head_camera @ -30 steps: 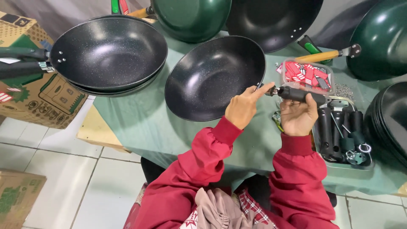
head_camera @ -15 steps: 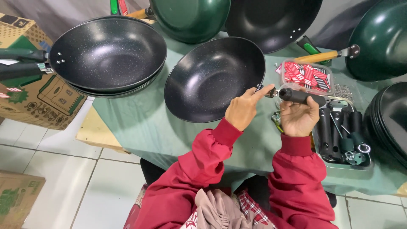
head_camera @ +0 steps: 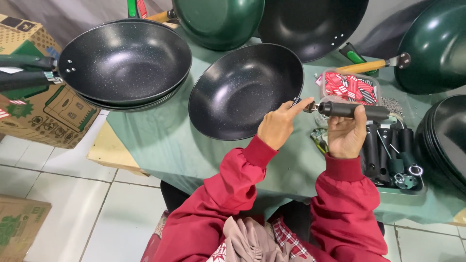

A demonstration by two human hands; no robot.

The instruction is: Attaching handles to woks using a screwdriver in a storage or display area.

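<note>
My right hand (head_camera: 345, 135) grips a black pan handle (head_camera: 354, 111), held level with its metal end pointing left. My left hand (head_camera: 277, 127) pinches that metal end against the rim of a black speckled wok (head_camera: 245, 90) that rests on the green cloth. Both arms wear red sleeves. The joint between handle and wok is partly hidden by my left fingers.
A stack of black woks with handles (head_camera: 124, 60) sits to the left. Green woks (head_camera: 218, 19) (head_camera: 434, 46) and a black wok (head_camera: 313, 24) stand at the back. A tray of black handles (head_camera: 391, 155) lies right, a box of red tags (head_camera: 350, 87) behind it. Cardboard boxes (head_camera: 34, 111) stand on the floor.
</note>
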